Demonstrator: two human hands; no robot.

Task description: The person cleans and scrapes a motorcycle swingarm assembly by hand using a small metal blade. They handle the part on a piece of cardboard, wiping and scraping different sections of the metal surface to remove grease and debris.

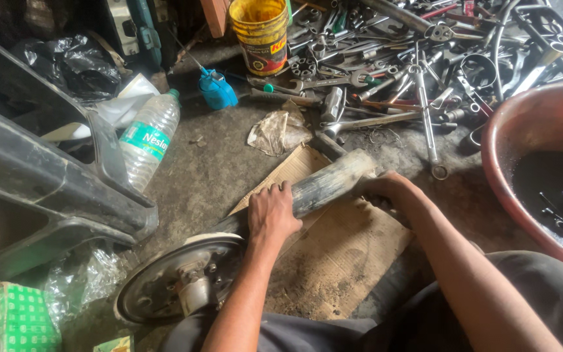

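Note:
A dirty grey metal tube (pixel 330 181) lies slanted across a sheet of cardboard (pixel 340 251) on the floor. Its near end joins a round metal plate with bolts (pixel 177 280). My left hand (pixel 272 212) grips the tube near its middle, fingers wrapped over the top. My right hand (pixel 379 189) is at the tube's far end, fingers curled under it and partly hidden. My legs in dark trousers fill the bottom right.
A heap of spanners and sockets (pixel 412 65) covers the floor at the back right. A red basin of dark oil (pixel 548 169) stands right. A yellow bucket (pixel 259 32), a blue oil can (pixel 216 88), a plastic bottle (pixel 150 137), a rag (pixel 278 130) and a black plastic part (pixel 40 169) lie left and behind.

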